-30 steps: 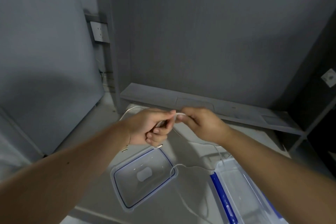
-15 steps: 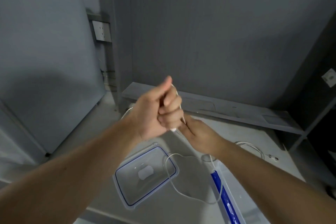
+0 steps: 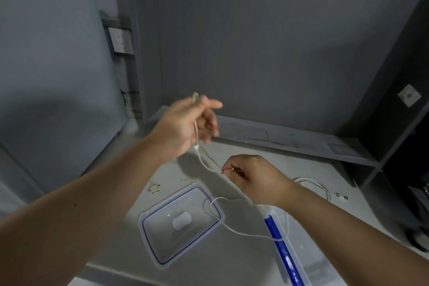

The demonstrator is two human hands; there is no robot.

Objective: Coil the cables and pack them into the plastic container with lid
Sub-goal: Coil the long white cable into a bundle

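Head cam: left hand raised over desk, fingers loosely curled round white cable, blurred. Right hand lower, thumb & forefinger pinching same cable further along. Slack loops down across clear lid mid-desk, runs to container w/ blue clip at front-right edge. 2nd cable lies near right edge.

The thin white cable in my grip looks like smooth, faintly glossy plastic. The clear rectangular plastic lid with its blue seal line shines, and so does the clear plastic container with a glossy blue edge. Under them the pale grey surface looks matt and smooth. The grey wall panels look matt.
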